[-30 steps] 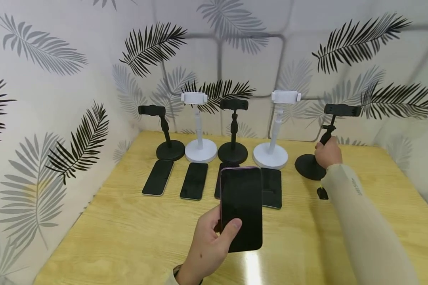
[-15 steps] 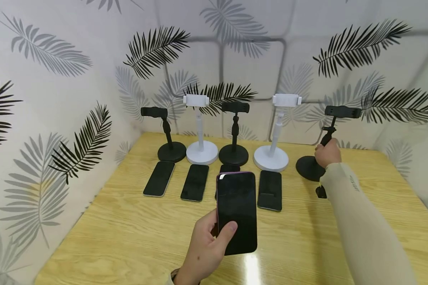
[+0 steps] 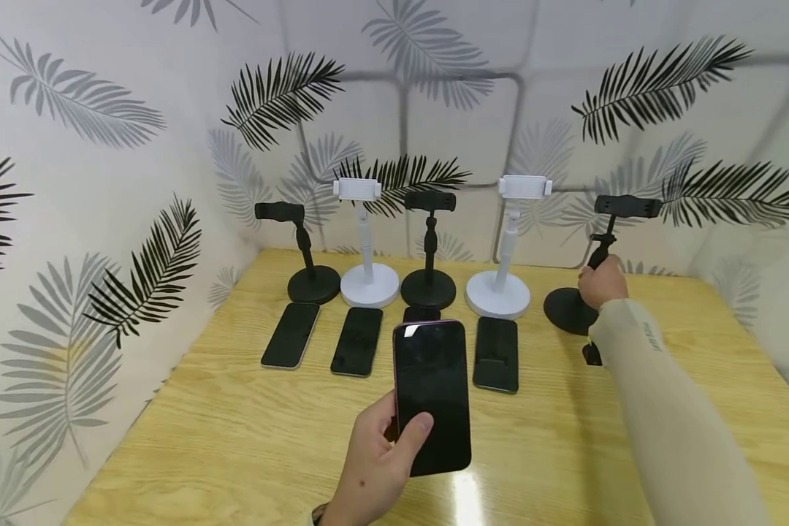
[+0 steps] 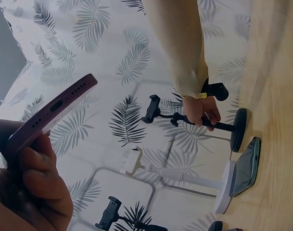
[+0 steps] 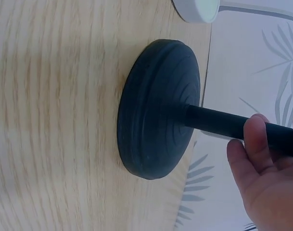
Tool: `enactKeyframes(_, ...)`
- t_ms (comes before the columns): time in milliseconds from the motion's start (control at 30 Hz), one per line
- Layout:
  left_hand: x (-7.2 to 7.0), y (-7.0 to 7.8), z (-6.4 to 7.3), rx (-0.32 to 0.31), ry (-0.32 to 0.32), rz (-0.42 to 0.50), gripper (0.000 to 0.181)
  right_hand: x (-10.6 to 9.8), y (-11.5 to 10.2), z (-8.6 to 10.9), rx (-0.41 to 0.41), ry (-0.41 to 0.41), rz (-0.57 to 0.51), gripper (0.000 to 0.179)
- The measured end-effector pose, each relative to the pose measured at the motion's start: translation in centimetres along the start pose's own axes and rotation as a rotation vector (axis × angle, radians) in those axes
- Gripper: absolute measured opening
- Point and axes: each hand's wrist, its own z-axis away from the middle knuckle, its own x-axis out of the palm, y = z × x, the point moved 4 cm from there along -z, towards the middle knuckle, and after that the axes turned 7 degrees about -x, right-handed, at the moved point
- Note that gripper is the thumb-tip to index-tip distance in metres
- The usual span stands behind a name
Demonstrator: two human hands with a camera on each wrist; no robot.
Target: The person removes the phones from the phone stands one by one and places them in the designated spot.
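Low in the head view, my left hand (image 3: 373, 464) grips a smartphone (image 3: 434, 387) with a dark screen and a purple edge, thumb lying over the screen's lower left. The left wrist view shows this phone's port edge (image 4: 55, 106), with curled fingers beneath it. At the right, my right hand (image 3: 603, 283) grips the post of a black phone stand (image 3: 568, 310), whose clamp rises above the fist. Seen from the right wrist, the fingers wrap around the post just above the stand's round base (image 5: 158, 110), which is at the tabletop.
Left of the held stand is a row of stands: white (image 3: 498, 294), black (image 3: 429, 288), white (image 3: 370, 285) and black (image 3: 313, 283). Dark phones lie before them, including one (image 3: 496, 354) at right and one (image 3: 291, 336) at left. A leaf-patterned wall backs the wooden table (image 3: 237, 438).
My left hand has drawn the phone slightly left and down in the head view, uncovering more of the phone lying to its right. My right hand keeps its grip on the stand's post.
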Motion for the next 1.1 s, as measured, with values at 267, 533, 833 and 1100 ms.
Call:
enactKeyframes(267,0.5,-0.1,0.1,0.006,-0.029,0.016,0.032,-0.7,0.8,0.4,-0.037,0.004,0.014,0.062)
enactKeyframes(533,0.4,0.2,-0.8,0.032,-0.007,0.006,0.03,-1.1,-0.5,1.4,-0.118,-0.064,0.0,0.076)
enactKeyframes(833,0.6,0.3,-1.2,0.058,-0.014,0.022,0.029,-1.4,-1.4,3.4,-0.14,-0.07,0.034,0.072)
enactKeyframes(1100,0.8,0.0,-1.2,0.043,-0.022,0.031,0.029,-2.3,0.4,6.3,-0.113,0.248,-0.036,0.057)
